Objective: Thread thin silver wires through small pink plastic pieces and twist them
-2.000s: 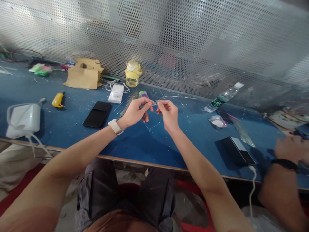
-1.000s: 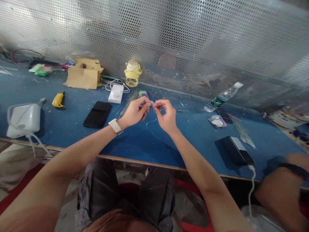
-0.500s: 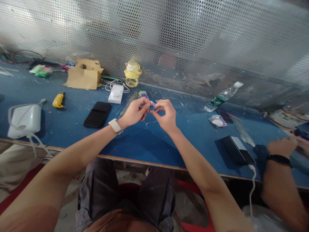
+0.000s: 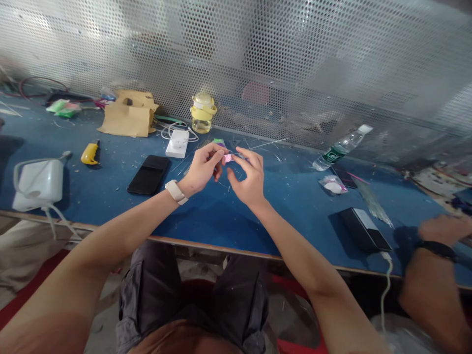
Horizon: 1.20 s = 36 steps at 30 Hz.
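My left hand (image 4: 202, 169), with a pale watch on its wrist, is pinched on a small pink piece (image 4: 229, 158) held above the blue table (image 4: 206, 216). A thin clear wire (image 4: 267, 144) runs from that piece up and to the right. My right hand (image 4: 248, 177) is just beside the pink piece with its fingers curled and slightly spread; whether it grips the wire I cannot make out. A bundle of thin wires (image 4: 191, 157) lies on the table behind my left hand.
A black phone (image 4: 149, 174), white power bank (image 4: 177, 143), yellow jar (image 4: 202, 112), yellow cutter (image 4: 89, 153), cardboard (image 4: 129, 117) and white charger (image 4: 37, 184) lie left. Right: water bottle (image 4: 341, 146), black box (image 4: 364, 229). Another person's hand (image 4: 444, 228) is at far right. Perforated metal screen (image 4: 258, 64) behind.
My hands have shifted slightly; the right fingers have loosened from their pinch and a pink piece now shows at my left fingertips. The other person's hand keeps moving at the right edge.
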Each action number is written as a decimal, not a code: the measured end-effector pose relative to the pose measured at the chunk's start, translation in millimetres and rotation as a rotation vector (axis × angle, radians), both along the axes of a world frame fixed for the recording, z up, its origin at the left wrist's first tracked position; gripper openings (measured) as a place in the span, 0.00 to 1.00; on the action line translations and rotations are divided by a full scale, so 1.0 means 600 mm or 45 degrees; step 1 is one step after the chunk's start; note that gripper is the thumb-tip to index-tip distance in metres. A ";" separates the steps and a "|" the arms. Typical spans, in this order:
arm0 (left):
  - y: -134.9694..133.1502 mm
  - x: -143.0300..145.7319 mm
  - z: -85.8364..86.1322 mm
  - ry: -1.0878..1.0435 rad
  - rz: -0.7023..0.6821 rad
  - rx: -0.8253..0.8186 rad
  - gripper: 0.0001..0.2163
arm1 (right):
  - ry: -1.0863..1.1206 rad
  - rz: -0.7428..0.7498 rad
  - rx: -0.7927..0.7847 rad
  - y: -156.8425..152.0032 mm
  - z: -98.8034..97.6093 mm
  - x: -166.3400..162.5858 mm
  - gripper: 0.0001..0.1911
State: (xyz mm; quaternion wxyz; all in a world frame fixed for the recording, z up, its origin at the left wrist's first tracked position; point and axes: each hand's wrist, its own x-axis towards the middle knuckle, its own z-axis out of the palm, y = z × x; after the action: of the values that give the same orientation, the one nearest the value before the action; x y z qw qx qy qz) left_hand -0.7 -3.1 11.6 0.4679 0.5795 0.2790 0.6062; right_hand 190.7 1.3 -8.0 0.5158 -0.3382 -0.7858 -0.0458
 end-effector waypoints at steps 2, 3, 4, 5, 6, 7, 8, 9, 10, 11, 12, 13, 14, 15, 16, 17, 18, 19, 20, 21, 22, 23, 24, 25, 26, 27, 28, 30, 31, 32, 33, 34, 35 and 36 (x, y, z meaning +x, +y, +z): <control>0.000 0.001 -0.001 -0.047 -0.003 -0.047 0.11 | 0.025 0.043 -0.061 -0.002 -0.006 -0.004 0.18; 0.001 0.002 -0.002 -0.061 -0.003 -0.069 0.10 | 0.040 0.061 -0.087 -0.002 -0.008 -0.006 0.19; 0.001 0.002 -0.003 -0.072 -0.003 -0.088 0.09 | 0.053 0.074 -0.110 -0.003 -0.010 -0.007 0.19; 0.001 0.002 -0.003 -0.081 -0.002 -0.101 0.09 | 0.064 0.083 -0.129 -0.003 -0.010 -0.007 0.19; 0.001 0.002 -0.004 -0.089 -0.001 -0.111 0.08 | 0.073 0.088 -0.146 -0.004 -0.010 -0.007 0.18; 0.001 0.002 -0.004 -0.096 -0.001 -0.117 0.08 | 0.081 0.091 -0.161 -0.005 -0.008 -0.006 0.17; 0.001 0.003 -0.005 -0.102 0.001 -0.124 0.07 | 0.087 0.098 -0.177 -0.005 -0.007 -0.005 0.16; 0.001 0.003 -0.005 -0.105 0.001 -0.131 0.07 | 0.094 0.111 -0.193 -0.005 -0.006 -0.004 0.16; 0.001 0.003 -0.005 -0.106 0.001 -0.138 0.07 | 0.103 0.130 -0.212 -0.005 -0.004 -0.004 0.16; 0.000 0.004 -0.004 -0.108 0.001 -0.144 0.07 | 0.115 0.155 -0.236 -0.005 -0.004 -0.003 0.16; 0.000 0.004 -0.004 -0.110 -0.001 -0.148 0.07 | 0.132 0.183 -0.265 -0.004 -0.003 -0.003 0.17; 0.000 0.004 -0.004 -0.112 -0.003 -0.150 0.07 | 0.154 0.213 -0.296 -0.003 -0.004 -0.002 0.17; -0.001 0.005 -0.004 -0.113 -0.005 -0.151 0.07 | 0.181 0.243 -0.329 -0.001 -0.004 -0.002 0.18; -0.001 0.005 -0.004 -0.111 -0.004 -0.153 0.07 | 0.208 0.272 -0.360 0.000 -0.005 -0.003 0.18; -0.001 0.006 -0.004 -0.107 -0.001 -0.156 0.07 | 0.231 0.299 -0.391 0.001 -0.006 -0.003 0.17; -0.002 0.006 -0.004 -0.103 0.003 -0.156 0.08 | 0.248 0.325 -0.416 0.002 -0.006 -0.003 0.17; -0.002 0.007 -0.004 -0.100 0.004 -0.152 0.08 | 0.256 0.348 -0.437 0.002 -0.007 -0.004 0.17; -0.002 0.007 -0.004 -0.100 0.006 -0.141 0.08 | 0.259 0.368 -0.454 0.002 -0.007 -0.004 0.17; -0.002 0.007 -0.004 -0.104 0.008 -0.125 0.08 | 0.260 0.384 -0.467 0.001 -0.007 -0.004 0.16; -0.002 0.007 -0.004 -0.111 0.010 -0.108 0.08 | 0.260 0.397 -0.475 0.001 -0.007 -0.004 0.17; -0.002 0.007 -0.004 -0.117 0.013 -0.094 0.08 | 0.263 0.411 -0.483 0.001 -0.007 -0.004 0.17; -0.002 0.007 -0.004 -0.119 0.017 -0.086 0.09 | 0.269 0.426 -0.494 0.001 -0.008 -0.004 0.18; -0.001 0.006 -0.005 -0.120 0.022 -0.084 0.09 | 0.280 0.442 -0.513 0.001 -0.009 -0.004 0.19; -0.001 0.006 -0.005 -0.118 0.026 -0.087 0.10 | 0.297 0.458 -0.541 0.003 -0.009 -0.004 0.19; 0.000 0.006 -0.005 -0.113 0.025 -0.092 0.10 | 0.319 0.475 -0.577 0.004 -0.010 -0.003 0.19; 0.000 0.005 -0.005 -0.104 0.020 -0.098 0.10 | 0.344 0.492 -0.618 0.006 -0.010 -0.003 0.19; 0.001 0.005 -0.006 -0.093 0.011 -0.104 0.10 | 0.371 0.511 -0.656 0.008 -0.010 -0.002 0.19; 0.001 0.006 -0.006 -0.072 -0.009 -0.116 0.10 | 0.423 0.557 -0.715 0.009 -0.008 -0.003 0.18; 0.001 0.006 -0.006 -0.060 -0.017 -0.124 0.10 | 0.451 0.584 -0.740 0.009 -0.007 -0.004 0.18; 0.000 0.007 -0.006 -0.049 -0.022 -0.131 0.10 | 0.478 0.612 -0.765 0.008 -0.005 -0.005 0.17; 0.000 0.007 -0.006 -0.039 -0.024 -0.138 0.10 | 0.500 0.638 -0.789 0.007 -0.004 -0.006 0.16; 0.000 0.008 -0.006 -0.028 -0.024 -0.141 0.10 | 0.516 0.659 -0.808 0.006 -0.004 -0.007 0.16; 0.000 0.008 -0.006 -0.018 -0.022 -0.140 0.10 | 0.524 0.676 -0.821 0.005 -0.003 -0.008 0.15; 0.000 0.008 -0.006 -0.009 -0.019 -0.135 0.10 | 0.518 0.687 -0.824 0.005 -0.002 -0.008 0.14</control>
State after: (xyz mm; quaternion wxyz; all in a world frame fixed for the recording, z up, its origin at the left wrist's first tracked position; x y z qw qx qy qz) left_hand 3.9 -3.2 7.9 0.5034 0.5538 0.3046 0.5892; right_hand 185.7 4.2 -9.5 0.5209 -0.2673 -0.7024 0.4047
